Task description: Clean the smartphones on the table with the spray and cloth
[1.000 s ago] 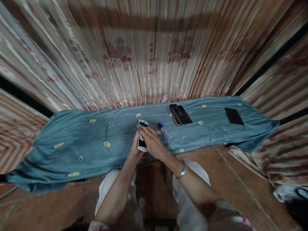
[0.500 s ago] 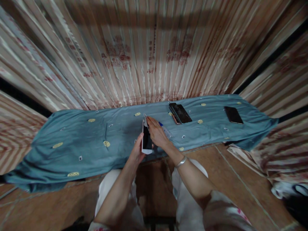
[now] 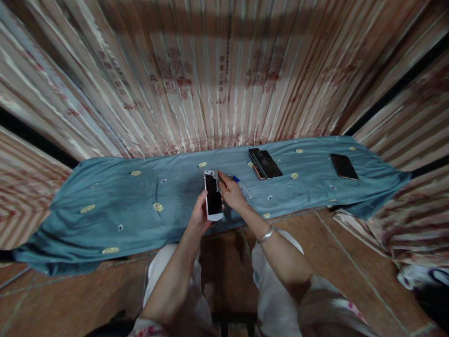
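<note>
A white smartphone [image 3: 213,199] with a dark screen is held above the cloth-covered surface by my left hand [image 3: 200,211]. The thumb lies along its left edge, and the other fingers wrap behind it. My right hand [image 3: 230,192] is at the phone's upper right edge with its fingers pressed together. Whatever may be between those fingertips is too small to make out. A jagged pale patch shows on the upper right of the screen; I cannot tell whether it is film or a reflection. Beside the right hand lies a clear packet with a blue end [image 3: 244,189], partly covered by the hand.
A teal patterned cloth [image 3: 115,201] covers the long surface. To the right lie several overlapping dark phones [image 3: 269,164], and farther right another dark phone [image 3: 344,166]. Striped curtains [image 3: 196,112] surround the back and sides. Tiled floor [image 3: 315,252] shows below.
My right hand has drawn down from the phone's top to its upper right edge, uncovering more of the screen. The phone's face has turned more toward me. The view has shifted slightly.
</note>
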The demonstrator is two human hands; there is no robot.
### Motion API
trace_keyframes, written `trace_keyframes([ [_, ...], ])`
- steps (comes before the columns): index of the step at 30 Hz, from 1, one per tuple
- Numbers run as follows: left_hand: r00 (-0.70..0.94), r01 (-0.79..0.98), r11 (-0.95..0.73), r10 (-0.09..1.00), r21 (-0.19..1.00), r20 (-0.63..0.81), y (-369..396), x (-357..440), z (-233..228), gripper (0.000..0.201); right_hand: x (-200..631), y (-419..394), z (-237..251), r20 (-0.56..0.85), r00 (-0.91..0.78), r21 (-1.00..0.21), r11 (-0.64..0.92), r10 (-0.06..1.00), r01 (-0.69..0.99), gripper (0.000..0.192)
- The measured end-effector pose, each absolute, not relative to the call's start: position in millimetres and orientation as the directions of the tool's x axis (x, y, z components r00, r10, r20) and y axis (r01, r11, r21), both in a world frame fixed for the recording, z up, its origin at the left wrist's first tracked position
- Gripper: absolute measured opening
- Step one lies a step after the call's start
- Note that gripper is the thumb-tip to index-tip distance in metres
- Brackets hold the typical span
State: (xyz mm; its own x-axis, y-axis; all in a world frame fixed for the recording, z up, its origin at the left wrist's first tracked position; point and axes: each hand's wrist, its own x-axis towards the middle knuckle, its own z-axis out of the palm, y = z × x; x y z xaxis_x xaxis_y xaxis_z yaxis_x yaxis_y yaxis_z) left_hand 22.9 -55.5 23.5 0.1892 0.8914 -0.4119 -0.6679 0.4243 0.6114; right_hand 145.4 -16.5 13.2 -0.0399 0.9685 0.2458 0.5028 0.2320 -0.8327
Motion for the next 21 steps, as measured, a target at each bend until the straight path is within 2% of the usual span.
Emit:
trace_keyframes([
  [11,0.144,-0.708,0.357,0.918,0.609,-0.37,-46.3,22.3,10.3,0.023,140.7,-22.9,10.7,0.207,-0.076,-0.833,0.217,0.975,0.509,0.048],
  [21,0.137,-0.701,0.341,0.926,0.626,-0.352,-43.7,22.3,5.1,0.021,141.8,-17.3,2.7,0.22,-0.071,-0.882,0.229,0.973,0.413,0.045],
])
